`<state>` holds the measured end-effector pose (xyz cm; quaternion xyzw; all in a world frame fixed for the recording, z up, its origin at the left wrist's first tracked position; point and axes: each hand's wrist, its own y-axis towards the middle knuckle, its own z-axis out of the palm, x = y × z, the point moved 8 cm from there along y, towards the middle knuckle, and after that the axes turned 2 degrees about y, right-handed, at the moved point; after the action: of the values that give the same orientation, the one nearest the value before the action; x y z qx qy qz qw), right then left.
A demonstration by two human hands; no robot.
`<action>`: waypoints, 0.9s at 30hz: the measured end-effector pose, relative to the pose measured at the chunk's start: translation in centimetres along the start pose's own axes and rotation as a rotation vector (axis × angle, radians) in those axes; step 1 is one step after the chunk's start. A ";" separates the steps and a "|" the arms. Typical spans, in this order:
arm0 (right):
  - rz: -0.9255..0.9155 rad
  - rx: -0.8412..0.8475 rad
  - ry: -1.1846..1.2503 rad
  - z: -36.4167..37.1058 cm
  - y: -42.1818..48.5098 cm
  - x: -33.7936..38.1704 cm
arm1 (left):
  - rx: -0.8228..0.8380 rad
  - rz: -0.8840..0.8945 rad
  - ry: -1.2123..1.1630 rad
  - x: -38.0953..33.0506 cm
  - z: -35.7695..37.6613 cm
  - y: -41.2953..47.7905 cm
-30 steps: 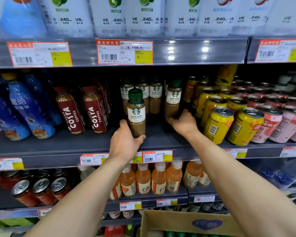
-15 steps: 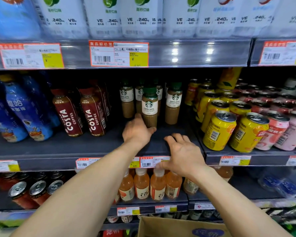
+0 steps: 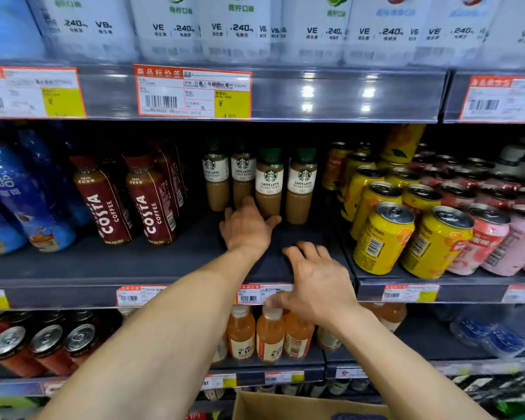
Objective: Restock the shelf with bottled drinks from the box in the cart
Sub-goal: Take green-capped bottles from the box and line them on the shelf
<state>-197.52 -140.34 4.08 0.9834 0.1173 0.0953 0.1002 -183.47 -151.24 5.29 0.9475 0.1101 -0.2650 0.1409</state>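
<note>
Latte bottle (image 3: 269,183) pushed back — left hand (image 3: 246,230) touching.

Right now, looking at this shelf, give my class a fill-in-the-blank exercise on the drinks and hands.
1. The latte bottles have ___ caps.
2. The dark red bottles read ___ Coffee.
3. The cans nearest the lattes are ___.
4. The hand nearest the latte bottles is the person's ___.
Missing words: green; Costa; yellow; left.
</note>
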 end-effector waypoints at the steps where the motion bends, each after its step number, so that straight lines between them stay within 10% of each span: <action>1: 0.000 -0.004 0.000 0.0 0.0 0.0 | -0.004 0.001 0.002 0.0 0.1 0.1; 27: -0.005 0.089 -0.063 0.1 -0.3 0.2 | 0.411 0.341 0.195 2.1 -3.9 -10.0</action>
<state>-197.35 -140.06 3.95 0.9891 0.1206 0.0586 0.0604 -182.69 -140.29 5.28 0.9821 -0.0937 -0.1620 -0.0227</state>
